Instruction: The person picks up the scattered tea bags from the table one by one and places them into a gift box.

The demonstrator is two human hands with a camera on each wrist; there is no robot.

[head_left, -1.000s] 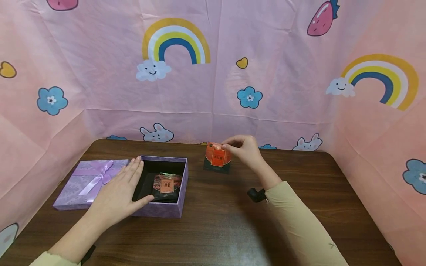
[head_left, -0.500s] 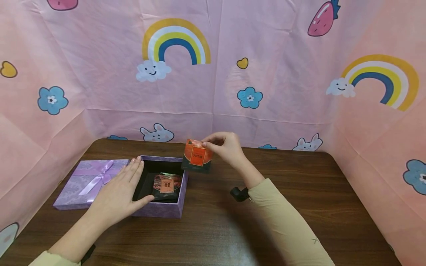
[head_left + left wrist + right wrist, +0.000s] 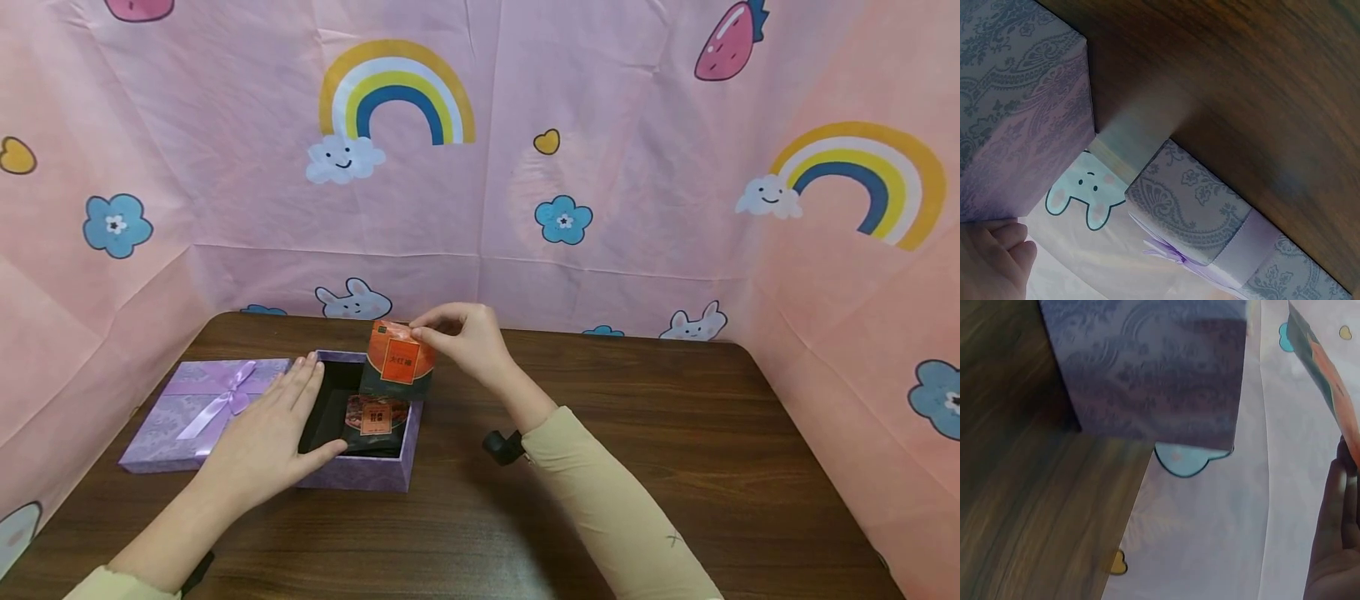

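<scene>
An orange and dark green sachet [image 3: 400,360] is pinched at its top right corner by my right hand [image 3: 468,340], thumb against fingers. It hangs over the back right part of a purple patterned box [image 3: 360,475], which stands without its lid. Inside that box, on the right, lies a dark sachet [image 3: 375,421] with an orange label, partly overlapped by the held one. My left hand [image 3: 262,442] rests on the box's left wall with its fingers straight. In the right wrist view the sachet [image 3: 1329,375] appears edge-on above the fingers.
Left of the box lies its purple lid [image 3: 168,417] with a lilac ribbon bow [image 3: 228,400], partly behind the left hand. The brown wooden table [image 3: 675,417] is bordered by a pink printed cloth [image 3: 637,267] at the back and sides.
My right hand has carried the orange sachet leftward, from right of the box to over its back right part. The left hand has stayed on the box.
</scene>
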